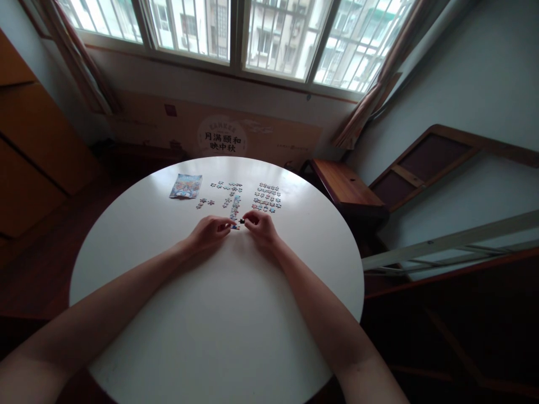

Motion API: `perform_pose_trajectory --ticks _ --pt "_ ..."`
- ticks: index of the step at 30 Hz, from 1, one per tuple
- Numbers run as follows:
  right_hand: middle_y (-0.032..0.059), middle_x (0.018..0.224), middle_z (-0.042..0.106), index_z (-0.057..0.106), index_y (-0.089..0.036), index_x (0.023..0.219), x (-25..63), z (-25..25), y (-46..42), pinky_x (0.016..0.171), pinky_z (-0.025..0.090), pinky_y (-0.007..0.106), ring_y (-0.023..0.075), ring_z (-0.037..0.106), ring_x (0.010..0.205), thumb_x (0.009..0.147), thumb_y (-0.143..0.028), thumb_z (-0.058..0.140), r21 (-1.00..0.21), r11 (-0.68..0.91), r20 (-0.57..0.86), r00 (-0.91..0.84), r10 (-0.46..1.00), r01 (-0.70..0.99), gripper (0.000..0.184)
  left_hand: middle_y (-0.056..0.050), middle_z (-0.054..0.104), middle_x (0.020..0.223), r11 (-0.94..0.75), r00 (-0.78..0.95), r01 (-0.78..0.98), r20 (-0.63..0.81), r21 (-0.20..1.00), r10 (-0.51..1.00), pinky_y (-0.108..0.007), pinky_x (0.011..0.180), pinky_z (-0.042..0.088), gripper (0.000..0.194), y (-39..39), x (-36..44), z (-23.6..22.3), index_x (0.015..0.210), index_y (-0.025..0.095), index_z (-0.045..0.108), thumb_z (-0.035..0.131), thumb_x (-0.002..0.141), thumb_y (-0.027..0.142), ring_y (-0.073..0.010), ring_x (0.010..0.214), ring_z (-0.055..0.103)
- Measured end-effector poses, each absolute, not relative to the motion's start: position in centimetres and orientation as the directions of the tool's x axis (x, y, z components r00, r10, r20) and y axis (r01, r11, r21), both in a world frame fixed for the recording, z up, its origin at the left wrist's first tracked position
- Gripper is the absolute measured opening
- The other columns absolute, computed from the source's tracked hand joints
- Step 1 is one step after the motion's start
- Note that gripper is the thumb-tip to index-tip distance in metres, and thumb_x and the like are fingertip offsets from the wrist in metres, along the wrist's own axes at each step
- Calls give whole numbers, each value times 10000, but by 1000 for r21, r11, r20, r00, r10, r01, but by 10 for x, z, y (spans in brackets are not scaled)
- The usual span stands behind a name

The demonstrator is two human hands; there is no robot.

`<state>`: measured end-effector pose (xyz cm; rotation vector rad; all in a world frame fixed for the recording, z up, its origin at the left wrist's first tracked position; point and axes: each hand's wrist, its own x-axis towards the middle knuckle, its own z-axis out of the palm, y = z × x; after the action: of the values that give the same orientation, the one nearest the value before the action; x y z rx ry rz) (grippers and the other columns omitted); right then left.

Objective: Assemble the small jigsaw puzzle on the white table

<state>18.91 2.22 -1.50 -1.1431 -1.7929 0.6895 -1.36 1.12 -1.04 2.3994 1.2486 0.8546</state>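
Both my hands rest on a round white table [219, 314]. My left hand [209, 231] is curled, its fingertips pinching the near end of a short joined strip of puzzle pieces [234, 210]. My right hand [260, 225] is also curled and pinches a small dark puzzle piece [242, 221] right beside that strip. Beyond my hands lie loose puzzle pieces [266, 197] laid out in rows, with more scattered pieces [225, 187] to their left.
A small printed puzzle picture card [186, 186] lies on the table at the far left of the pieces. A wooden bench [343, 185] stands past the table on the right. A cardboard panel [219, 137] leans under the window. A wooden cabinet [29, 140] is at left.
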Motion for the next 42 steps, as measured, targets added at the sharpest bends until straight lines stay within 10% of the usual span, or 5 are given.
perform_pose_trajectory --ticks 42 --pt "10 756 542 668 -186 766 189 -14 13 701 380 237 136 494 738 805 -182 607 -505 530 385 -372 845 681 73 9 647 583 -593 515 683 295 426 805 -208 572 336 263 5 -15 -6 1030 224 760 569 856 268 -99 525 505"
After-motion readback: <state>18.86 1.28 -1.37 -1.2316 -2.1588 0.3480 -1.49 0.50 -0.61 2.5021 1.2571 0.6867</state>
